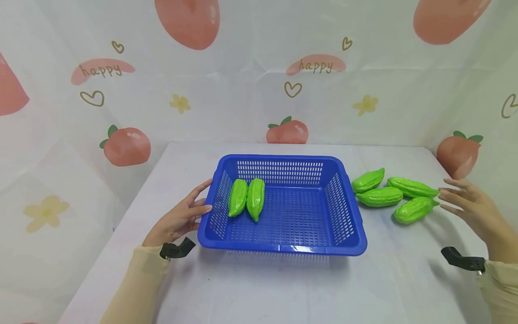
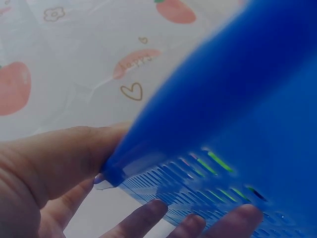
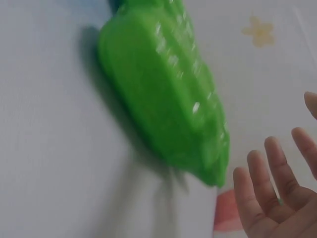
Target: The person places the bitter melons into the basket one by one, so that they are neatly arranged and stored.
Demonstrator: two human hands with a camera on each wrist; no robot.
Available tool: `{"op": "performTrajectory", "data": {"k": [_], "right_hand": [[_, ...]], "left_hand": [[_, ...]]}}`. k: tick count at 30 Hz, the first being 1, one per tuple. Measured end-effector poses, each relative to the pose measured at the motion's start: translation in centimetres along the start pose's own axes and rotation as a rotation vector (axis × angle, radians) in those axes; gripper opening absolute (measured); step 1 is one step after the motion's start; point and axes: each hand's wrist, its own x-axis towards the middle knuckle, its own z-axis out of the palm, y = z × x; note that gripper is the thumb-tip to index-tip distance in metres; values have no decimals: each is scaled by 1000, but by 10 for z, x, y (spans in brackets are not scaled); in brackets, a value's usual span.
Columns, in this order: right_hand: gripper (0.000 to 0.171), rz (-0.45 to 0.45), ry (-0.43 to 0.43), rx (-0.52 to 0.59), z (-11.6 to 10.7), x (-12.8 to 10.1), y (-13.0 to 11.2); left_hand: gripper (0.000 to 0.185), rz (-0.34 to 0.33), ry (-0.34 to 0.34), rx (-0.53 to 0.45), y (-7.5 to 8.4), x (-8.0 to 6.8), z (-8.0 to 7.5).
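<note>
A blue plastic basket (image 1: 283, 249) with slotted walls stands mid-table. Two green bitter melons (image 1: 238, 198) lie side by side in its left part. My left hand (image 1: 182, 216) holds the basket's left side, thumb at the rim and fingers along the outer wall. The left wrist view shows those fingers (image 2: 190, 225) under the rim, against the slots. Several more bitter melons (image 1: 380, 197) lie grouped on the table right of the basket. My right hand (image 1: 475, 209) hovers just right of them, fingers spread and holding nothing. In the right wrist view, one bitter melon (image 3: 163, 94) appears close up, apart from the fingers.
The white-covered table (image 1: 291, 292) extends in front of the basket and to both sides. Behind it hangs a white cloth backdrop (image 1: 243, 99) printed with fruit, hearts and flowers. A black wrist camera mount (image 1: 463, 260) sits on each forearm.
</note>
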Motion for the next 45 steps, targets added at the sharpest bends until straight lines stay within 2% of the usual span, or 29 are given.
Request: {"op": "performTrajectory", "data": {"k": [6, 11, 16, 18, 23, 29, 34, 45], "right_hand": [[39, 14, 64, -78, -21, -4, 13], [36, 60, 18, -133, -32, -2, 22], [35, 114, -17, -155, -35, 0, 29], [36, 129, -24, -194, -35, 1, 30], [38, 178, -54, -439, -33, 6, 32], [29, 256, -69, -780, -25, 15, 30], [52, 339, -136, -936, -21, 17, 27], [54, 405, -206, -960, -29, 15, 24]], "left_hand": [[80, -1, -5, -26, 0, 1, 1], [80, -5, 1, -33, 0, 1, 0], [80, -6, 4, -27, 0, 1, 0], [80, -7, 4, -26, 0, 1, 1], [80, -8, 7, -18, 0, 0, 2], [80, -8, 18, 2, 0, 0, 1], [80, -6, 16, 0, -1, 1, 1], [80, -1, 4, -18, -1, 1, 0]]}}
